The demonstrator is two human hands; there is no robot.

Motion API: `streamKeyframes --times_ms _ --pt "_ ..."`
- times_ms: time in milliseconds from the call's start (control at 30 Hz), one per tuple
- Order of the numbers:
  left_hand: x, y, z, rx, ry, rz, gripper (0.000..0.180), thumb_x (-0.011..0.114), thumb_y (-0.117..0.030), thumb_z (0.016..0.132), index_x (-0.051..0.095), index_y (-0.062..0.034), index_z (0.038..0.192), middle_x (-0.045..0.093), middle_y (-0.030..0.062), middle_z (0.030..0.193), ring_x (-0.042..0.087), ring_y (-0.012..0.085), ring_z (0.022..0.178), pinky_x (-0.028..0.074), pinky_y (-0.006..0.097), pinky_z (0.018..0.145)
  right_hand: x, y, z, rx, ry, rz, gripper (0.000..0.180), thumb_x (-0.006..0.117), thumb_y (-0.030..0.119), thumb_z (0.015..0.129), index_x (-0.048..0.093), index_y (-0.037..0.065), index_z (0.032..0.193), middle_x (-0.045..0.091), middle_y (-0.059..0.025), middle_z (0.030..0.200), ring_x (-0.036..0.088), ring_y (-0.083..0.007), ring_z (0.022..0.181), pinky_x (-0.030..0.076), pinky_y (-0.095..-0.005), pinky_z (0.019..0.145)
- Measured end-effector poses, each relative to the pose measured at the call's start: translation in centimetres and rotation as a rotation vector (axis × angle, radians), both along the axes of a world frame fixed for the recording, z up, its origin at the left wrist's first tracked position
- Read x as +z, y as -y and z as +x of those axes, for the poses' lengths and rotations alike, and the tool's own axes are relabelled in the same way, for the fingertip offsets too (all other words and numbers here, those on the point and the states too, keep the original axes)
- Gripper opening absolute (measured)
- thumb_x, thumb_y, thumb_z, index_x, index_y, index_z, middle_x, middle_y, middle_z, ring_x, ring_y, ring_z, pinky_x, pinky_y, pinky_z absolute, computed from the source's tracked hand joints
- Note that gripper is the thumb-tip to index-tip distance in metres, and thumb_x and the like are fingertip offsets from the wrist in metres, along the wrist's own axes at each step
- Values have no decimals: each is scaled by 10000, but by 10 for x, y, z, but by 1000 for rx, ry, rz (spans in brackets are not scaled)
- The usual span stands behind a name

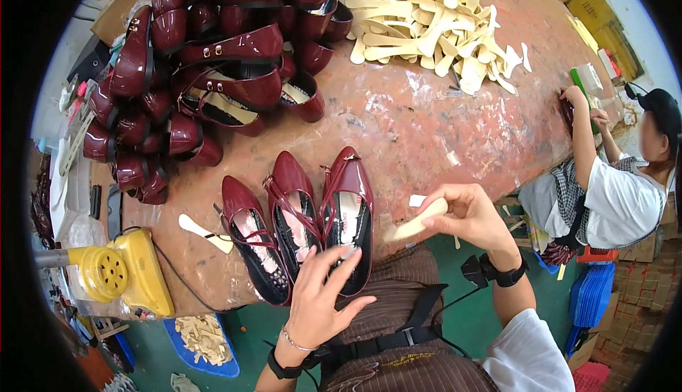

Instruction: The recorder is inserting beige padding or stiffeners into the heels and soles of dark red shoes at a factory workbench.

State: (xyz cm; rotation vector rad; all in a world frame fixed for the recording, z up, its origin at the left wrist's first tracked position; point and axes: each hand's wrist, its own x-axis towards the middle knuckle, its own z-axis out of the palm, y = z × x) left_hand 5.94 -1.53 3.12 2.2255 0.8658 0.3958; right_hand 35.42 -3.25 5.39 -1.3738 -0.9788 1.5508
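The person's right hand (474,216) pinches a cream insole (418,223) between thumb and fingers, gripping it by its rounded upper end, so that its other end sticks out toward the lower left. The nearest shoe is the rightmost burgundy shoe (349,172) of three standing side by side on the worn table (419,147); it lies directly to the left of the insole, near it but apart. The two long axes do not match: the shoe runs almost straight away from the person, toe at the far end and heel toward the body, while the insole slants well across that line, so a turn seems needed before the two could line up. The left hand (316,305) is the nearer one to the shoe, its fingers spread over the heel half and its thumb standing out to the right; it appears to hold nothing, and whether its fingertips touch the shoe cannot be told. The middle burgundy shoe (290,173) and the leftmost burgundy shoe (239,193) stand farther from the insole, the latter with its toe tilted slightly leftward.
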Motion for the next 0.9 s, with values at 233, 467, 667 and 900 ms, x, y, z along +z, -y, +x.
streamKeyframes --times_ms 233,467,667,900 --pt "4 -15 23 -7 418 -412 264 741 -120 879 697 -23 1121 694 143 1145 667 270 1046 513 354 919 21 -5 -34 219 -75 83 160 763 36 873 727 -24 1017 726 -45 928 664 -97 901 535 -261 817" --pt "3 13 7 478 275 -459 310 764 -60 848 680 -8 1142 703 96 818 666 191 709 508 290 633 -4 -28 -54 127 318 139 111 732 42 854 726 -17 947 707 -67 758 631 -72 674 494 -261 595" --pt "-5 23 3 366 -4 -6 329 804 -163 794 704 -101 1101 673 5 802 591 198 765 405 358 807 -37 -45 -71 218 614 263 113 747 71 824 728 3 913 681 -146 709 636 -201 587 479 -330 562" --pt "-11 13 0 110 -200 265 404 819 -381 734 743 -103 1018 596 7 921 560 232 959 283 570 1093 -58 -51 -82 271 816 302 76 694 87 806 719 46 865 686 -181 749 664 -400 710 516 -461 625"
